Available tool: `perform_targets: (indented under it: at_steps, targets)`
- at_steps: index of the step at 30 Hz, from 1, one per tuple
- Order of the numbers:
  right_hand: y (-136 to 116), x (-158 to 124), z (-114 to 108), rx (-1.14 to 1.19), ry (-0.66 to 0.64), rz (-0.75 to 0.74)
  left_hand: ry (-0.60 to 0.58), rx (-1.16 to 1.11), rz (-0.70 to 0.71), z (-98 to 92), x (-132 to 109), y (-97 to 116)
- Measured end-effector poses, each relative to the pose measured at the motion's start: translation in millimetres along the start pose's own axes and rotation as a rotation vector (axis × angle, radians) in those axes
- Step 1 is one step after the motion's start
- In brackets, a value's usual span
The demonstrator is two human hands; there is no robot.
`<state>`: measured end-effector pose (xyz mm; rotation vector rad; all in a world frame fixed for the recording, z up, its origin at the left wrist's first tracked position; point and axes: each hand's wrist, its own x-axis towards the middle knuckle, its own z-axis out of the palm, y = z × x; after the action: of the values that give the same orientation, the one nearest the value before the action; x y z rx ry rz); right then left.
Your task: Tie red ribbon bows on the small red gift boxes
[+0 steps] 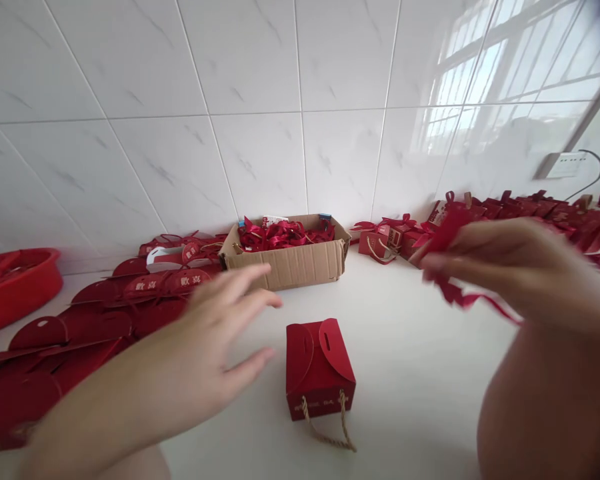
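A small red gift box [316,363] stands on the white tabletop [400,400], its rounded, slotted top flaps folded over. A twisted rope handle [330,439] hangs from its near side. Left of this box, my left hand [230,333] hovers with fingers spread, touching nothing. My right hand [520,267], blurred by motion, is raised to the right and pinches a red ribbon [453,290]; the ribbon's loose tail trails below the fingers.
An open cardboard box [300,263] of red ribbons stands against the tiled wall [255,60]. Flat red boxes [100,327] are heaped at left beside a red basin [23,300]. Red gift boxes with ribbons [380,240] line the back right, below a wall socket [563,165].
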<state>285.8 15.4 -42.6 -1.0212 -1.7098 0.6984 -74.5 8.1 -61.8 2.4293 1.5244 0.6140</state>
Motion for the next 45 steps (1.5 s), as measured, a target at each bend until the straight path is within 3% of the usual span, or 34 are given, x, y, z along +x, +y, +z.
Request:
perform_targets:
  at_steps: [2,4,8,13,23,35,45]
  targets:
    - [-7,10,9,-0.272,-0.454,0.112,-0.243,0.070,0.059,5.4,30,25]
    - [-6,23,25,-0.382,-0.731,0.137,-0.329,0.075,0.056,14.3,49,42]
    - [7,40,52,-0.389,-0.956,0.176,-0.459,0.102,0.041,29.2,59,50]
    - [14,43,58,-0.287,-1.155,0.233,-0.525,0.111,0.095,33.1,62,53]
    - [36,54,72,-0.018,-1.335,0.330,-0.493,0.173,0.081,38.2,62,60]
    - [46,58,72,0.141,-1.317,0.518,-0.495,0.167,0.075,37.1,62,59]
    - [50,60,86,0.061,-1.285,0.561,-0.471,0.162,0.138,39.1,62,58]
